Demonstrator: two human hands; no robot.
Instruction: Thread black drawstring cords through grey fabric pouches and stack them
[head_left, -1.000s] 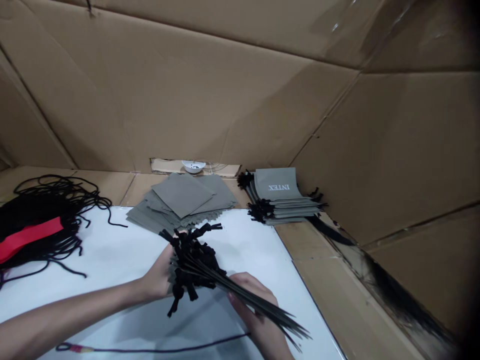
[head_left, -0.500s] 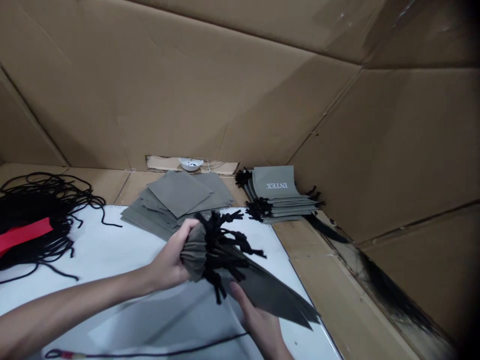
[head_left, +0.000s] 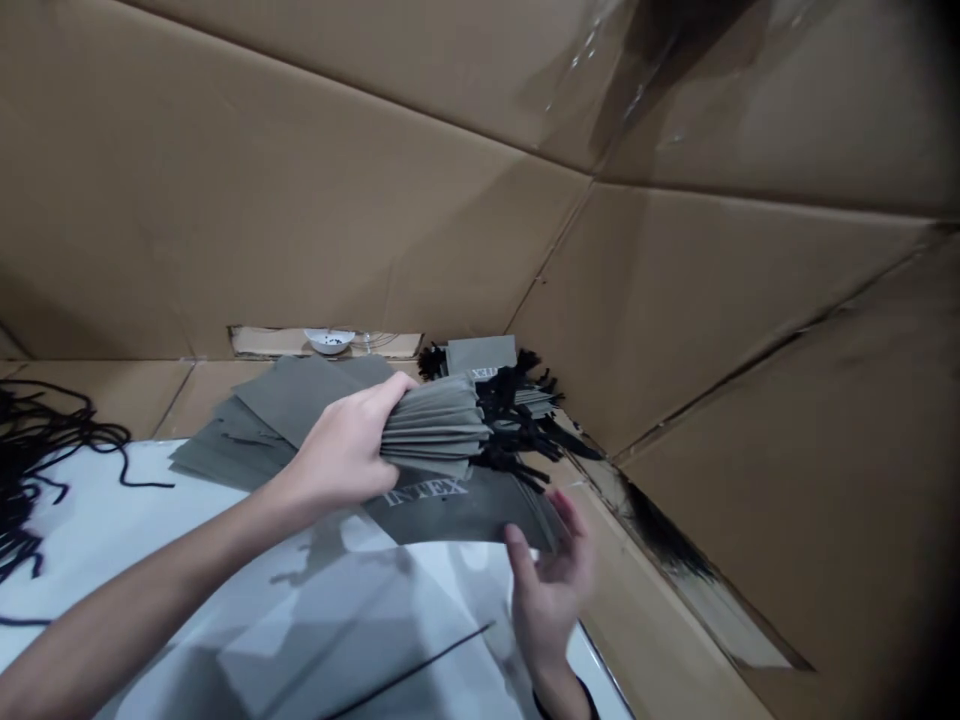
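My left hand (head_left: 349, 445) is closed round a thick bundle of grey drawstring pouches (head_left: 435, 425), with the thumb on top. Black knotted cords (head_left: 517, 415) stick out at the bundle's right end. Below the bundle hangs a grey pouch face (head_left: 465, 510) printed with INTEX in white. Beside its lower right corner is my right hand (head_left: 551, 590), thumb and fingers apart and curved about the edge; whether it presses on the cloth I cannot tell. Flat grey pouches (head_left: 232, 430) lie fanned behind my left hand.
A stack of INTEX pouches (head_left: 480, 353) stands at the back, partly hidden by the bundle. Loose black cords (head_left: 45, 440) lie at left. A white bowl (head_left: 330, 342) with small dark bits sits in a wall slot. Cardboard walls (head_left: 300, 200) enclose the white table (head_left: 142, 540).
The bundle has moved up and right and turned, bringing the printed face into view. My right hand's fingers have spread at its corner. The camera view has swung right.
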